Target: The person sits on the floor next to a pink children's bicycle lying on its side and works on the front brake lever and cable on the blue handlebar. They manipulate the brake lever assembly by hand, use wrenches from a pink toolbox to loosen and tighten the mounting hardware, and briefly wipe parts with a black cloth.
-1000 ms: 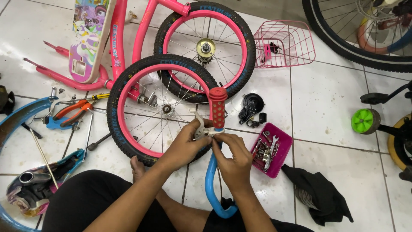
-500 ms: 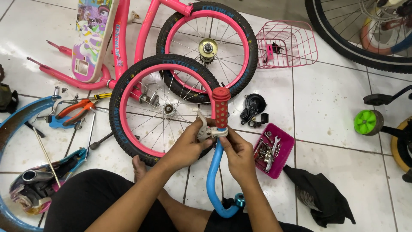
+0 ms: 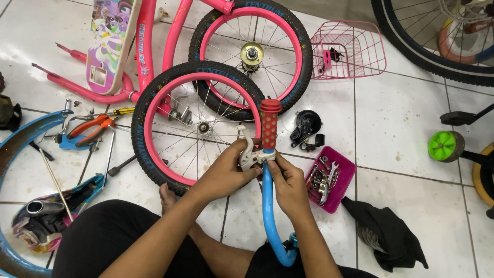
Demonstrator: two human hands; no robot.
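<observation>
1. The blue handlebar (image 3: 268, 206) rose from the person's lap, its lower bend partly cut off by the frame edge and the legs.
2. The right hand (image 3: 289, 185) gripped the bar just below the clamp, fingers curled and pressed together around the tube. Compared with a second earlier, this hand had slid upward, closer to the clamp.
3. The left hand (image 3: 226, 172) held the silver brake lever (image 3: 248, 154) against the bar, thumb and fingers pinching its body. Earlier the lever was mostly covered by the fingers; it now stood clear to the left of the red grip (image 3: 270, 124), which suggests it had been turned or re-seated on the bar.
4. The clamp fastener was hidden between the two hands; whether it was tight cannot be told.
5. Just right of the hands sat a magenta parts tray (image 3: 346, 175); its small hardware was too fine to identify.
6. Beyond the grip lay the pink front wheel (image 3: 154, 110), overlapping a second pink wheel (image 3: 301, 49) unchanged in position.
7. Farthest, the pink wire basket (image 3: 370, 56) stood on the tiles; the large wheel at the upper right was cut off.
</observation>
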